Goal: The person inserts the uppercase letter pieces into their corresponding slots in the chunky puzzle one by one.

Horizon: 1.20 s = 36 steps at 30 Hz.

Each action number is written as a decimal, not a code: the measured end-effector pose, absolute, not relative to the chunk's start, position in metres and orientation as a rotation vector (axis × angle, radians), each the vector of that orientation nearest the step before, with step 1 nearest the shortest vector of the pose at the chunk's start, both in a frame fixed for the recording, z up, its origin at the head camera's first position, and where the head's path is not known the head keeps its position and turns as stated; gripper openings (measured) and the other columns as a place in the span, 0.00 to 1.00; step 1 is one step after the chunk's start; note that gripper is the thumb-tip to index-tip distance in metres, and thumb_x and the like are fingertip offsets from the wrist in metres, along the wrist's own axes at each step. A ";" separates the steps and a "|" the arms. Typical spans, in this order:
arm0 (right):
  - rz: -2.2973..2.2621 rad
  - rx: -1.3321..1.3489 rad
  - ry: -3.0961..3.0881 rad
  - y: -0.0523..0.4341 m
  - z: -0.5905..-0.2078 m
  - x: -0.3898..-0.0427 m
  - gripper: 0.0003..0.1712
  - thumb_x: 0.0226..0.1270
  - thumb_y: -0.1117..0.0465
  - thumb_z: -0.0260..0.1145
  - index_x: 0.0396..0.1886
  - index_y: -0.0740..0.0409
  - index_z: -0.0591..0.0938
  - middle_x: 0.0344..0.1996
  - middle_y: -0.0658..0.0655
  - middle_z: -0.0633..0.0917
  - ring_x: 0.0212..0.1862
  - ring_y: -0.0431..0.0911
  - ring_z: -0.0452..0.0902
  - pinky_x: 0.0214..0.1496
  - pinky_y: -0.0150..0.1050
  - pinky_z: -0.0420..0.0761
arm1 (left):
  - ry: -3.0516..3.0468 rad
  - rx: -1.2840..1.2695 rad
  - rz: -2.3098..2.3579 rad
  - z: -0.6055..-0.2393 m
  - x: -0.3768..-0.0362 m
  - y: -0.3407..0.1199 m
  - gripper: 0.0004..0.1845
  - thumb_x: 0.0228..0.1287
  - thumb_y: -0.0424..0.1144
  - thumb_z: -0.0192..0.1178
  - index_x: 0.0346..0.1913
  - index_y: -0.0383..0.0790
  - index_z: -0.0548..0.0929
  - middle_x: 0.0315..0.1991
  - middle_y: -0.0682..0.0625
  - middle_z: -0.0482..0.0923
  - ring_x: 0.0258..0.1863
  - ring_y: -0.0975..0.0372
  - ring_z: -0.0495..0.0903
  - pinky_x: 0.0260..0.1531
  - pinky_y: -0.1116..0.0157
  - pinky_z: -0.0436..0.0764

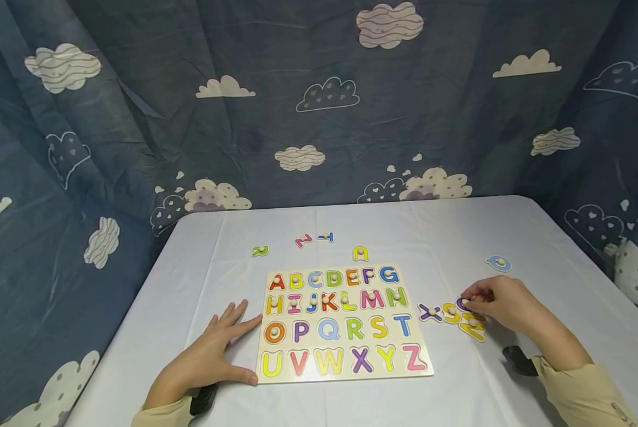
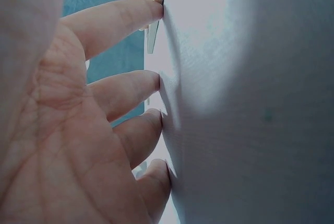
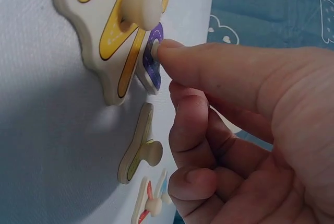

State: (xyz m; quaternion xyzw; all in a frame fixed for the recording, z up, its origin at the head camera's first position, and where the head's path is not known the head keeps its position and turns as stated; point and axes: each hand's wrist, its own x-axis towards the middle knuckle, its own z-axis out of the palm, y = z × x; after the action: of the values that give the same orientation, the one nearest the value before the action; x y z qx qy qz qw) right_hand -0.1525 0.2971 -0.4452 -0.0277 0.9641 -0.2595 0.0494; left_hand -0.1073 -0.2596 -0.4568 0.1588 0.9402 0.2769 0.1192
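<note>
A wooden alphabet board lies flat on the table, with knobbed letters sitting in its upper rows and in the O slot. My left hand is spread at its left side, fingertips on the cloth, thumb and index finger at the board's edge. To the right of the board, my right hand pinches the knob of a purple letter P between thumb and finger. Right by it lie the yellow W, the yellow S and the purple X.
Behind the board lie a green R, a pink Z, a blue T and a yellow U. A blue Q is farther right. Below the right hand are a yellow-green piece and a red one.
</note>
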 end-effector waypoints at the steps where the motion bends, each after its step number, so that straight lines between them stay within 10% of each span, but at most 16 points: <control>1: -0.789 -0.086 2.932 0.297 -0.445 -0.152 0.07 0.67 0.65 0.75 0.42 0.63 0.91 0.27 0.50 0.79 0.32 0.45 0.71 0.26 0.32 0.66 | 2.750 0.468 0.807 -0.457 -0.107 -0.260 0.63 0.33 0.63 0.88 0.80 0.52 0.74 0.88 0.39 0.51 0.88 0.36 0.44 0.83 0.30 0.42; 36: -0.754 -0.096 2.979 0.287 -0.446 -0.175 0.07 0.68 0.63 0.76 0.38 0.64 0.89 0.26 0.52 0.77 0.33 0.47 0.72 0.27 0.34 0.67 | 2.747 0.466 0.823 -0.456 -0.107 -0.260 0.62 0.34 0.63 0.87 0.79 0.51 0.74 0.88 0.39 0.51 0.88 0.37 0.44 0.84 0.31 0.43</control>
State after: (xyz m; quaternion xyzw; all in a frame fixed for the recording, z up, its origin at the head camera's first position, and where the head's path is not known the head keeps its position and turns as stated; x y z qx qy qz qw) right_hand -0.1754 0.2872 -0.4463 -0.0312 0.9685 -0.2450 0.0334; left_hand -0.1072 -0.2601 -0.4563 0.1593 0.9389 0.2814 0.1179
